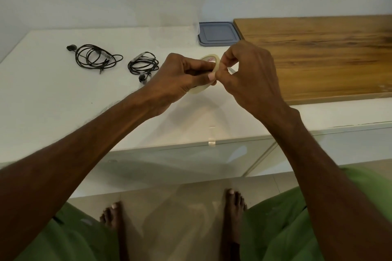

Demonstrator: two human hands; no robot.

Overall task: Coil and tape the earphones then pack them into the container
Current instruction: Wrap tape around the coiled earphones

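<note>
both hands on the tape roll above the counter

the left hand (182, 74) grips the tape roll (211, 59), fingers and thumb curled round its rim, holding it just above the white counter (53, 95). the right hand (248, 70) pinches the roll's near edge, thumb and forefinger pressed together; whether a loose tape end is caught between them cannot be told. two sets of black earphones lie on the counter to the left, apart from each other: a loose coil (95, 57) farther left and a tighter coil (143, 65) near the left hand. the container (218, 34), its grey-blue lid on, sits at the back of the counter, just beside the wooden board (318, 55). a short clear tape strip (212, 136) hangs over the counter's front edge
</note>
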